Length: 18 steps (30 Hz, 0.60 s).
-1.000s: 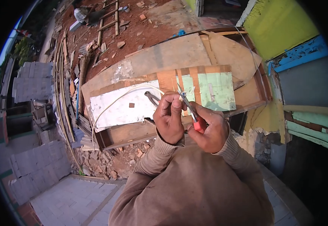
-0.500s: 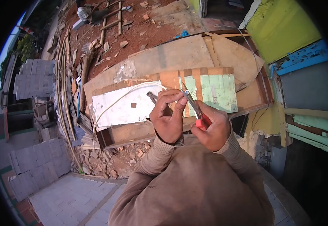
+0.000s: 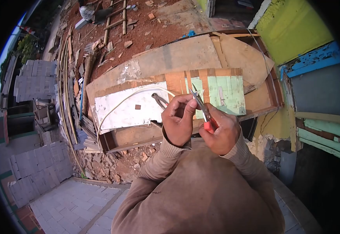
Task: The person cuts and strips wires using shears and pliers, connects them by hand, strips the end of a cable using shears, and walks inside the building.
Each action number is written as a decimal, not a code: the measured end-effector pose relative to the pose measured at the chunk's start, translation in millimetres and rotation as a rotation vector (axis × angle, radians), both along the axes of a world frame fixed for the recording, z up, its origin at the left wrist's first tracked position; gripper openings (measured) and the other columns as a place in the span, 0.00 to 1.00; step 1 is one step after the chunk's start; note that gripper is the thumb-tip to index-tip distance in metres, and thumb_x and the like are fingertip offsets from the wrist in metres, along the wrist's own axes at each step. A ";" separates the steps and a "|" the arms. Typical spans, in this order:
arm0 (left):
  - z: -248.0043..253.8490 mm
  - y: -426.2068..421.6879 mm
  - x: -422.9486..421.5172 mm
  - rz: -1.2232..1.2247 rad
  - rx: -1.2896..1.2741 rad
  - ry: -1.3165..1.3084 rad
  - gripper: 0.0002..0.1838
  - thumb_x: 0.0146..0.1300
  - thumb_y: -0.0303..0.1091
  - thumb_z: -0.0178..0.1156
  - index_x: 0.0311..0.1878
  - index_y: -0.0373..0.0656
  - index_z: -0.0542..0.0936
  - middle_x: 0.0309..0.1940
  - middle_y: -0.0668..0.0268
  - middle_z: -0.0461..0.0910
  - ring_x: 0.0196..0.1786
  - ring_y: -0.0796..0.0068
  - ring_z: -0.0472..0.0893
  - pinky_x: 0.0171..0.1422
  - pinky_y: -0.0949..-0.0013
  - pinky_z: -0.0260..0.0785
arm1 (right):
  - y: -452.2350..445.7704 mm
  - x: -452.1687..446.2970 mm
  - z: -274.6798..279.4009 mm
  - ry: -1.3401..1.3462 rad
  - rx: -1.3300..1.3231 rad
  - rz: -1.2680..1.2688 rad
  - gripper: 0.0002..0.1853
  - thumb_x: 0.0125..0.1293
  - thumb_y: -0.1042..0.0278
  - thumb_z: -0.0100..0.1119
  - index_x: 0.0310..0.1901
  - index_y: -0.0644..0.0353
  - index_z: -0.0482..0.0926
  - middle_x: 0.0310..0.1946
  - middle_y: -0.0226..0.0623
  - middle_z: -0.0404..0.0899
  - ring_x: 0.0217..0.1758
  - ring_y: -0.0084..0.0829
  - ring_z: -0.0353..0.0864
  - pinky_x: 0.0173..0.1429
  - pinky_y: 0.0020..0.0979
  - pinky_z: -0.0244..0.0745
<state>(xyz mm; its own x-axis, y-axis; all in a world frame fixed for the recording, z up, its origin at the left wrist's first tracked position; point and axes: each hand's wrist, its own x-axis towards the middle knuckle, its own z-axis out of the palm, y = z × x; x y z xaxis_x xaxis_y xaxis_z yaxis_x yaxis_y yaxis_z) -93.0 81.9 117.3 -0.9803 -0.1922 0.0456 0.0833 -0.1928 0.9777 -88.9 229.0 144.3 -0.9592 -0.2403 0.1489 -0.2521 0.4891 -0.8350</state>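
Observation:
My left hand (image 3: 179, 120) is closed, pinching the end of a pale cable (image 3: 129, 94) that curves back over a white panel (image 3: 117, 114). My right hand (image 3: 221, 130) is wrapped round a cutting tool (image 3: 202, 106) with red handles, its metal jaws pointing up and left beside my left fingertips. Thin pale strands stick out near the jaws. Behind my left hand, a dark-headed pair of pincers (image 3: 159, 100) lies on the white panel, its handles partly hidden.
A light green panel (image 3: 232, 93) lies on the wooden boards (image 3: 178, 52). Bamboo poles (image 3: 64, 89) and rubble are on the left. A person (image 3: 87, 12) is low on the red soil near a wooden ladder (image 3: 124, 19). A yellow-green wall stands at the right.
Since half a second ago, my left hand has shifted slightly right and down with the cable. The tool in my right hand has tilted a little more upright.

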 end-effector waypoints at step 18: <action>-0.5 -1.9 0.2 -0.145 0.478 -0.059 0.16 0.75 0.41 0.55 0.36 0.37 0.76 0.28 0.68 0.74 0.27 0.82 0.67 0.32 0.77 0.59 | 30.4 -24.2 15.1 -0.472 -0.143 0.311 0.22 0.54 0.73 0.64 0.52 0.69 0.79 0.18 0.31 0.71 0.22 0.21 0.69 0.30 0.26 0.68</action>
